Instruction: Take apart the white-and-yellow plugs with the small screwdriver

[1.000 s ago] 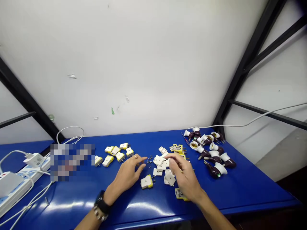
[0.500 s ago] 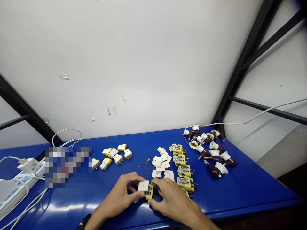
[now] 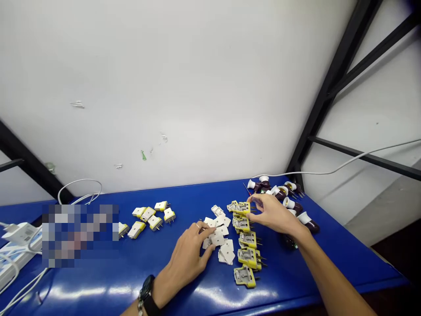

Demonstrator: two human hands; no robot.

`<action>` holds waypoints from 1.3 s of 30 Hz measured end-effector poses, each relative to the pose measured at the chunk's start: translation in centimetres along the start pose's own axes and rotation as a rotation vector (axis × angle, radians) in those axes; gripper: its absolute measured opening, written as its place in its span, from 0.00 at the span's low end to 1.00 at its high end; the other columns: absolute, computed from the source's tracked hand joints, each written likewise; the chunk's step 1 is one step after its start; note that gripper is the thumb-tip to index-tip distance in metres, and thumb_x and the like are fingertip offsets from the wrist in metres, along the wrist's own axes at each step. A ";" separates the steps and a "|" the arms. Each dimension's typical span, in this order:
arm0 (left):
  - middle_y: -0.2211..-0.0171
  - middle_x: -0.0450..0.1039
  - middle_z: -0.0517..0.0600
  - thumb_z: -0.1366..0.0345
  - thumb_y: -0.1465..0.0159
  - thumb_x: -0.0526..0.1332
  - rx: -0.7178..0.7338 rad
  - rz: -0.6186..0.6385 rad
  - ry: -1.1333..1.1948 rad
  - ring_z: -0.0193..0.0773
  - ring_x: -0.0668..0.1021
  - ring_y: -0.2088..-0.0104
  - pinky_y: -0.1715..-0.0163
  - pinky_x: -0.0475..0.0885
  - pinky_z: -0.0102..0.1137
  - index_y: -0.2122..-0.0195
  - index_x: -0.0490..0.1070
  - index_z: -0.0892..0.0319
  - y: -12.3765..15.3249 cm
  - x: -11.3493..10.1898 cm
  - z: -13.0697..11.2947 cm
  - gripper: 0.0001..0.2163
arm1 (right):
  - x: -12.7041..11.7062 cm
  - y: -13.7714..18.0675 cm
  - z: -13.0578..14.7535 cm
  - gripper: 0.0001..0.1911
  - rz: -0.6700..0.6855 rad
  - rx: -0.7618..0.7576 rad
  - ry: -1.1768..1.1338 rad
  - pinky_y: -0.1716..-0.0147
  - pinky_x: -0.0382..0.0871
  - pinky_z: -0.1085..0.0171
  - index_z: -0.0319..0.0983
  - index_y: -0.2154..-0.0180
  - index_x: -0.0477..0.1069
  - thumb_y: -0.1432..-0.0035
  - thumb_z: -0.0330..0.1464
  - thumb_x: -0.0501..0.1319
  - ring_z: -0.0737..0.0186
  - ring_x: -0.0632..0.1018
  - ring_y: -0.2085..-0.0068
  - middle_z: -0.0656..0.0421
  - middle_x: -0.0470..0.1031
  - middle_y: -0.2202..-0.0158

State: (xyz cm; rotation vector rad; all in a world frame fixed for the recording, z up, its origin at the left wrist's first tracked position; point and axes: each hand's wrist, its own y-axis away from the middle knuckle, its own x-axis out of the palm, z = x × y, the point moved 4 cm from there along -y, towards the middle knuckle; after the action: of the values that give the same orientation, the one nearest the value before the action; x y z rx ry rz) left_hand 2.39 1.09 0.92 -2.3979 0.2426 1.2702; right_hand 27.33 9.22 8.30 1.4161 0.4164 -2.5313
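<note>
My left hand [image 3: 189, 256] lies low on the blue table [image 3: 138, 267], a watch [image 3: 147, 298] on its wrist. Its spread fingertips rest on a heap of white plug covers [image 3: 221, 235]. My right hand [image 3: 274, 214] reaches to the back right, beside the top of a column of open yellow plug bases [image 3: 247, 240]. Its fingers pinch the end of a thin red screwdriver [image 3: 246, 189]. Small screws by the covers are mostly hidden under my left fingers.
Several assembled yellow-and-white plugs [image 3: 148, 217] lie left of centre. Brown-and-white lamp sockets [image 3: 289, 199] are heaped at the back right, with a white cable [image 3: 345, 166] running off right. A power strip and cords [image 3: 15, 245] sit at the far left, next to a blurred patch.
Both hands let go of the plug they held together near the front edge. My left hand went forward onto the white covers. My right hand reached far right to the screwdriver.
</note>
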 end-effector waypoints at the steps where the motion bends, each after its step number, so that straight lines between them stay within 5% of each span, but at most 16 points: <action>1: 0.47 0.73 0.55 0.66 0.35 0.61 -0.006 -0.006 -0.004 0.49 0.77 0.49 0.48 0.74 0.43 0.43 0.73 0.53 0.2 -0.3 0.2 0.18 | 0.2 0.1 -0.2 0.14 0.018 -0.002 -0.005 0.75 0.55 0.66 0.36 0.62 0.76 0.50 0.37 0.65 0.65 0.66 0.75 0.65 0.65 0.78; 5: 0.47 0.73 0.54 0.63 0.33 0.60 -0.100 -0.041 -0.032 0.48 0.77 0.48 0.47 0.73 0.43 0.44 0.72 0.52 1.6 -2.5 2.1 0.16 | 0.7 0.9 -0.3 0.18 0.036 -0.024 -0.010 0.73 0.59 0.65 0.36 0.55 0.76 0.48 0.36 0.65 0.62 0.68 0.73 0.63 0.69 0.75; 10: 0.45 0.73 0.51 0.58 0.32 0.58 -0.251 -0.170 -0.178 0.49 0.75 0.46 0.46 0.72 0.43 0.43 0.71 0.49 4.4 -6.4 7.4 0.16 | 0.6 1.2 0.1 0.19 0.002 -0.032 -0.057 0.71 0.63 0.63 0.38 0.53 0.77 0.45 0.38 0.66 0.60 0.71 0.71 0.62 0.70 0.74; 14: 0.45 0.72 0.54 0.56 0.31 0.56 -0.341 -0.204 -0.419 0.51 0.75 0.50 0.51 0.73 0.43 0.41 0.70 0.52 5.2 -8.9 10.9 0.19 | -0.3 1.5 1.4 0.19 -0.160 -0.003 -0.173 0.67 0.67 0.61 0.39 0.52 0.77 0.33 0.43 0.56 0.58 0.75 0.69 0.58 0.77 0.68; 21: 0.47 0.73 0.58 0.60 0.31 0.57 -0.222 0.018 -0.647 0.55 0.72 0.47 0.49 0.67 0.45 0.39 0.71 0.53 0.6 -7.3 9.4 0.19 | -0.8 3.5 5.7 0.20 -0.352 -0.162 -0.319 0.62 0.69 0.59 0.41 0.50 0.76 0.29 0.44 0.51 0.56 0.75 0.63 0.56 0.75 0.66; 25: 0.49 0.73 0.60 0.58 0.32 0.58 -0.231 0.071 -0.685 0.57 0.72 0.48 0.47 0.64 0.50 0.41 0.72 0.56 -0.7 -6.4 8.6 0.20 | 0.9 4.6 6.7 0.19 -0.281 -0.162 -0.437 0.69 0.69 0.62 0.41 0.51 0.75 0.28 0.43 0.51 0.61 0.72 0.71 0.58 0.72 0.69; 33: 0.45 0.72 0.60 0.80 0.42 0.52 -0.080 0.261 -0.619 0.55 0.74 0.47 0.50 0.68 0.47 0.41 0.73 0.55 0.6 -8.6 8.7 0.29 | 4.4 4.8 7.6 0.18 -0.149 -0.126 -0.698 0.74 0.69 0.65 0.41 0.53 0.73 0.28 0.44 0.52 0.63 0.74 0.72 0.58 0.73 0.66; 36: 0.39 0.68 0.57 0.84 0.42 0.50 -0.055 0.293 -0.632 0.54 0.72 0.42 0.47 0.66 0.47 0.39 0.70 0.51 0.6 -9.1 8.9 0.33 | 5.4 4.7 8.7 0.18 -0.109 -0.144 -0.720 0.75 0.68 0.66 0.41 0.53 0.73 0.28 0.44 0.51 0.64 0.75 0.72 0.58 0.73 0.66; 39: 0.43 0.73 0.57 0.83 0.40 0.52 -0.056 0.345 -0.604 0.52 0.74 0.44 0.45 0.66 0.48 0.38 0.69 0.53 0.9 -8.7 8.5 0.30 | 6.3 4.6 9.5 0.17 -0.100 -0.151 -0.741 0.75 0.68 0.67 0.40 0.54 0.73 0.28 0.44 0.51 0.64 0.75 0.71 0.57 0.73 0.65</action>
State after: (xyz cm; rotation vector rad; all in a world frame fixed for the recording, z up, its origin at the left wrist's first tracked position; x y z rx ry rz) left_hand -9.26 3.67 3.62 -1.9434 0.4488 2.1068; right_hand 18.01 1.35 7.00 0.3482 0.5188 -2.7867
